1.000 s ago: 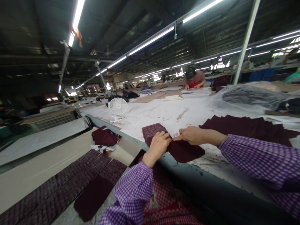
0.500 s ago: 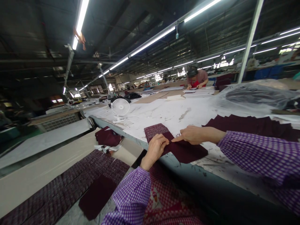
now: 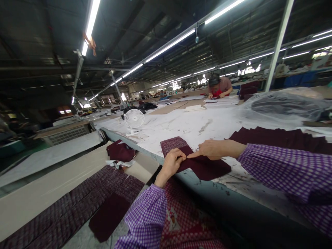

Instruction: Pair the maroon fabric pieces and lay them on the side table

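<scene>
On the right I see a clear plastic bag [image 3: 287, 103], something dark showing through it, too hazy to identify. The maroon fabric [image 3: 211, 168] lies at the near edge of the white surface [image 3: 176, 121]. My left hand [image 3: 172, 163] pinches it; my right hand [image 3: 212, 149] sets an extended index finger on it, though whether the other fingers grip, I can't tell. A white fan [image 3: 134, 118] stands beyond, under tube lights [image 3: 169, 46].

White-covered table [image 3: 181, 121], maroon cloth [image 3: 211, 168], fanned maroon pieces [image 3: 275, 138]; small white fan [image 3: 134, 118], clear plastic [image 3: 282, 105]
</scene>
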`<state>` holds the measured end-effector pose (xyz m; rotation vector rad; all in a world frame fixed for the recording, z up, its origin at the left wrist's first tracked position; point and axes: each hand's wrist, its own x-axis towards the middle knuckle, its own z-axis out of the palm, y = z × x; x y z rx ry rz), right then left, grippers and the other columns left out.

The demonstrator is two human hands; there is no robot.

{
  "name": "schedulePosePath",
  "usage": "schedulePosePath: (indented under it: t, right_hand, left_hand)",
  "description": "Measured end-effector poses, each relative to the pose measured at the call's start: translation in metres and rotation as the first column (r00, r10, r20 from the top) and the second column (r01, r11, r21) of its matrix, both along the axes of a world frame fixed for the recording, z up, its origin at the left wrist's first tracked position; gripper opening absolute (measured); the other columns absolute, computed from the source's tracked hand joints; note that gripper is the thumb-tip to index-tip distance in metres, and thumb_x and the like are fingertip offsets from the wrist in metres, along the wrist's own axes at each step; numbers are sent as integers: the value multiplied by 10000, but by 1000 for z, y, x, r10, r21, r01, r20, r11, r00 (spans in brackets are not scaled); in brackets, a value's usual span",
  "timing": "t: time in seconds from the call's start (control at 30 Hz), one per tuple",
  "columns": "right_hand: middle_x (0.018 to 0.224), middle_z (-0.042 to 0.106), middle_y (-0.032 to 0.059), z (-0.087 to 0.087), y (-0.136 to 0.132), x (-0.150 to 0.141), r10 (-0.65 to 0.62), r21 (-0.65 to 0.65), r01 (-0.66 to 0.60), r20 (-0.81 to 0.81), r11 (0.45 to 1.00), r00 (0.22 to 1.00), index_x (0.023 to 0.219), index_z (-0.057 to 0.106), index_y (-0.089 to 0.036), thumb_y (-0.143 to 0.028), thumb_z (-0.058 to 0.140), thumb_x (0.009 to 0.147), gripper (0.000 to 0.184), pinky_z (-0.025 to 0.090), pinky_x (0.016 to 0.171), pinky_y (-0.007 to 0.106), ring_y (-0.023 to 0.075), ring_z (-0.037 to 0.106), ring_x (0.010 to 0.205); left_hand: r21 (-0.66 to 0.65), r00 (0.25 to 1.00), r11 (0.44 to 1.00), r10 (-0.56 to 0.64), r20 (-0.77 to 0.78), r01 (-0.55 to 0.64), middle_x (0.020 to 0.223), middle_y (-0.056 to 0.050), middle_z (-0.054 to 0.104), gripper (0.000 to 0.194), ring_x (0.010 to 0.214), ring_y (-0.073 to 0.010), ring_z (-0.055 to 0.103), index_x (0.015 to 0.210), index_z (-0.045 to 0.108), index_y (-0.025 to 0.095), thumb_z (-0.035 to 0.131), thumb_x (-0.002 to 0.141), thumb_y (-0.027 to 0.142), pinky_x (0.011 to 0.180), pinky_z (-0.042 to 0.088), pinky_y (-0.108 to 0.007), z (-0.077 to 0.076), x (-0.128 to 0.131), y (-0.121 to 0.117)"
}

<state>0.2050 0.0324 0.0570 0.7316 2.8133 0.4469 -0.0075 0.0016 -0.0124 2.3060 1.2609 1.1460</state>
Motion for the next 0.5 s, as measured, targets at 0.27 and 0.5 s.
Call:
schedulePosePath:
  t: [0.27, 0.5]
  right_hand:
    - [863, 656, 82, -23, -8, 4, -21, 168, 46, -148, 985, 989, 1352, 469, -321, -139, 462, 868, 517, 350, 584, 265, 164, 584, 645]
    - [815, 668, 57, 7, 21, 26, -341, -393, 215, -288, 894, 895, 921, 678, -162, -303, 589, 767, 227, 380, 636, 269, 190, 588, 739]
  left_hand:
    - [-73, 1000, 997, 0, 12, 1, 897, -42, 631, 249, 854, -170, 565, 904, 610, 158, 585, 832, 395, 779, 445, -284, 7, -6, -11]
    - [-27, 980, 996, -91, -176, 87, 1055, -62, 605, 391, 1001, -222, 534, 967, 613, 193, 730, 694, 446, 891, 418, -336, 11, -12, -23]
